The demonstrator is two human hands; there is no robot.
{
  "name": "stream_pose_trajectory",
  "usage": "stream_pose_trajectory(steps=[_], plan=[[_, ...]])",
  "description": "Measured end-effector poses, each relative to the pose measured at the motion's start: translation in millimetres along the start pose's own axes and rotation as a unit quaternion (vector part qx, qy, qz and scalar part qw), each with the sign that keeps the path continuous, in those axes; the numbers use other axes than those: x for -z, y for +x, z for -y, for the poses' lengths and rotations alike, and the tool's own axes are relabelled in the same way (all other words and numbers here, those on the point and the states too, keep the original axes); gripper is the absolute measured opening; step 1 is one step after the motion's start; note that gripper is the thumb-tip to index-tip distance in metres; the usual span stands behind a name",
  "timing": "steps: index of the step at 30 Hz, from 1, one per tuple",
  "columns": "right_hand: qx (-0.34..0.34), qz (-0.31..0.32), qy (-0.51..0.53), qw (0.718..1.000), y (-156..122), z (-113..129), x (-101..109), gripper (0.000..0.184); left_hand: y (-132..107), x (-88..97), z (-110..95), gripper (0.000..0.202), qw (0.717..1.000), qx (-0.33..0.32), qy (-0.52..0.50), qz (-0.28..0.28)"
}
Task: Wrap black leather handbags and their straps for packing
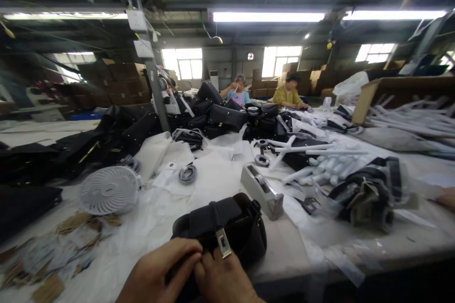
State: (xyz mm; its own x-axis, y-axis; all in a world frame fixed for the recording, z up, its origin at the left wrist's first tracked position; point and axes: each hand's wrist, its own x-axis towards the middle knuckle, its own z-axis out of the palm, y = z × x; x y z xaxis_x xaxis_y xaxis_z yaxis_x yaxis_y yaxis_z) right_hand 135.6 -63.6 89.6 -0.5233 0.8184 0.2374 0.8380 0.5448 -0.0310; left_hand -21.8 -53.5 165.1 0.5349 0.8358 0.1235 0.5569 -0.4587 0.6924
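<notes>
A black handbag [231, 222] lies on the white-covered table right in front of me, its strap and silver metal clasp [223, 242] facing up. My left hand [159, 272] curls over the bag's near edge with its fingers closed on it. My right hand [223, 281] presses against the left one just below the clasp, fingers bent onto the bag. What the fingertips pinch is hidden between the two hands.
A grey tape dispenser [263, 191] sits just beyond the bag, a small white fan [108, 189] to the left, paper tags [53, 251] at near left. Wrapped black bags [369, 194] lie right, piles of black bags [220, 116] behind. Two people sit at the far end.
</notes>
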Motion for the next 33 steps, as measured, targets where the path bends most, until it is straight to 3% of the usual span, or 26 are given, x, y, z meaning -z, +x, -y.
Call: stream_pose_trajectory(steps=[2, 4, 8, 11, 13, 17, 20, 23, 26, 28, 30, 33], plan=[[-0.004, -0.051, 0.009, 0.999, -2, 0, -2, 0.029, 23, -1.5, -2, 0.026, 0.996, -0.047, 0.081, -0.004], [-0.002, -0.063, 0.013, 0.998, -2, -1, -2, 0.028, 43, -5.5, -4, 0.036, 0.986, -0.061, 0.155, 0.013], [-0.007, -0.049, 0.025, 0.998, -2, 0, -4, 0.026, 69, -7.9, -11, 0.044, 0.967, -0.003, 0.25, 0.043], [-0.006, -0.049, 0.025, 0.998, -3, 2, -9, 0.023, 79, -4.7, -12, 0.046, 0.961, 0.042, 0.244, 0.12], [0.006, -0.064, 0.024, 0.998, -4, 2, -13, 0.021, 83, -2.6, -10, 0.047, 0.962, 0.051, 0.23, 0.139], [0.014, -0.107, 0.057, 0.993, -7, -8, -19, 0.011, 84, 6.6, -6, 0.044, 0.982, 0.058, 0.148, 0.101], [0.046, -0.136, 0.156, 0.977, -15, -24, -8, 0.012, 80, 19.5, -5, 0.043, 0.993, 0.059, 0.071, 0.068], [0.016, -0.163, 0.345, 0.924, -25, -39, 21, 0.024, 74, 29.6, -4, 0.041, 0.998, 0.045, 0.026, 0.032], [-0.119, -0.182, 0.513, 0.831, -28, -46, 54, 0.017, 67, 31.4, -4, 0.039, 1.0, 0.031, 0.0, 0.006], [-0.167, -0.189, 0.578, 0.776, -23, -48, 69, 0.016, 63, 28.7, -5, 0.038, 1.0, 0.02, -0.009, -0.002], [-0.192, -0.188, 0.608, 0.747, -15, -48, 76, 0.018, 60, 24.8, -6, 0.037, 1.0, -0.002, -0.015, -0.004], [-0.212, -0.18, 0.622, 0.732, -5, -51, 76, 0.015, 54, 20.6, -2, 0.04, 0.999, -0.022, -0.023, -0.015]])
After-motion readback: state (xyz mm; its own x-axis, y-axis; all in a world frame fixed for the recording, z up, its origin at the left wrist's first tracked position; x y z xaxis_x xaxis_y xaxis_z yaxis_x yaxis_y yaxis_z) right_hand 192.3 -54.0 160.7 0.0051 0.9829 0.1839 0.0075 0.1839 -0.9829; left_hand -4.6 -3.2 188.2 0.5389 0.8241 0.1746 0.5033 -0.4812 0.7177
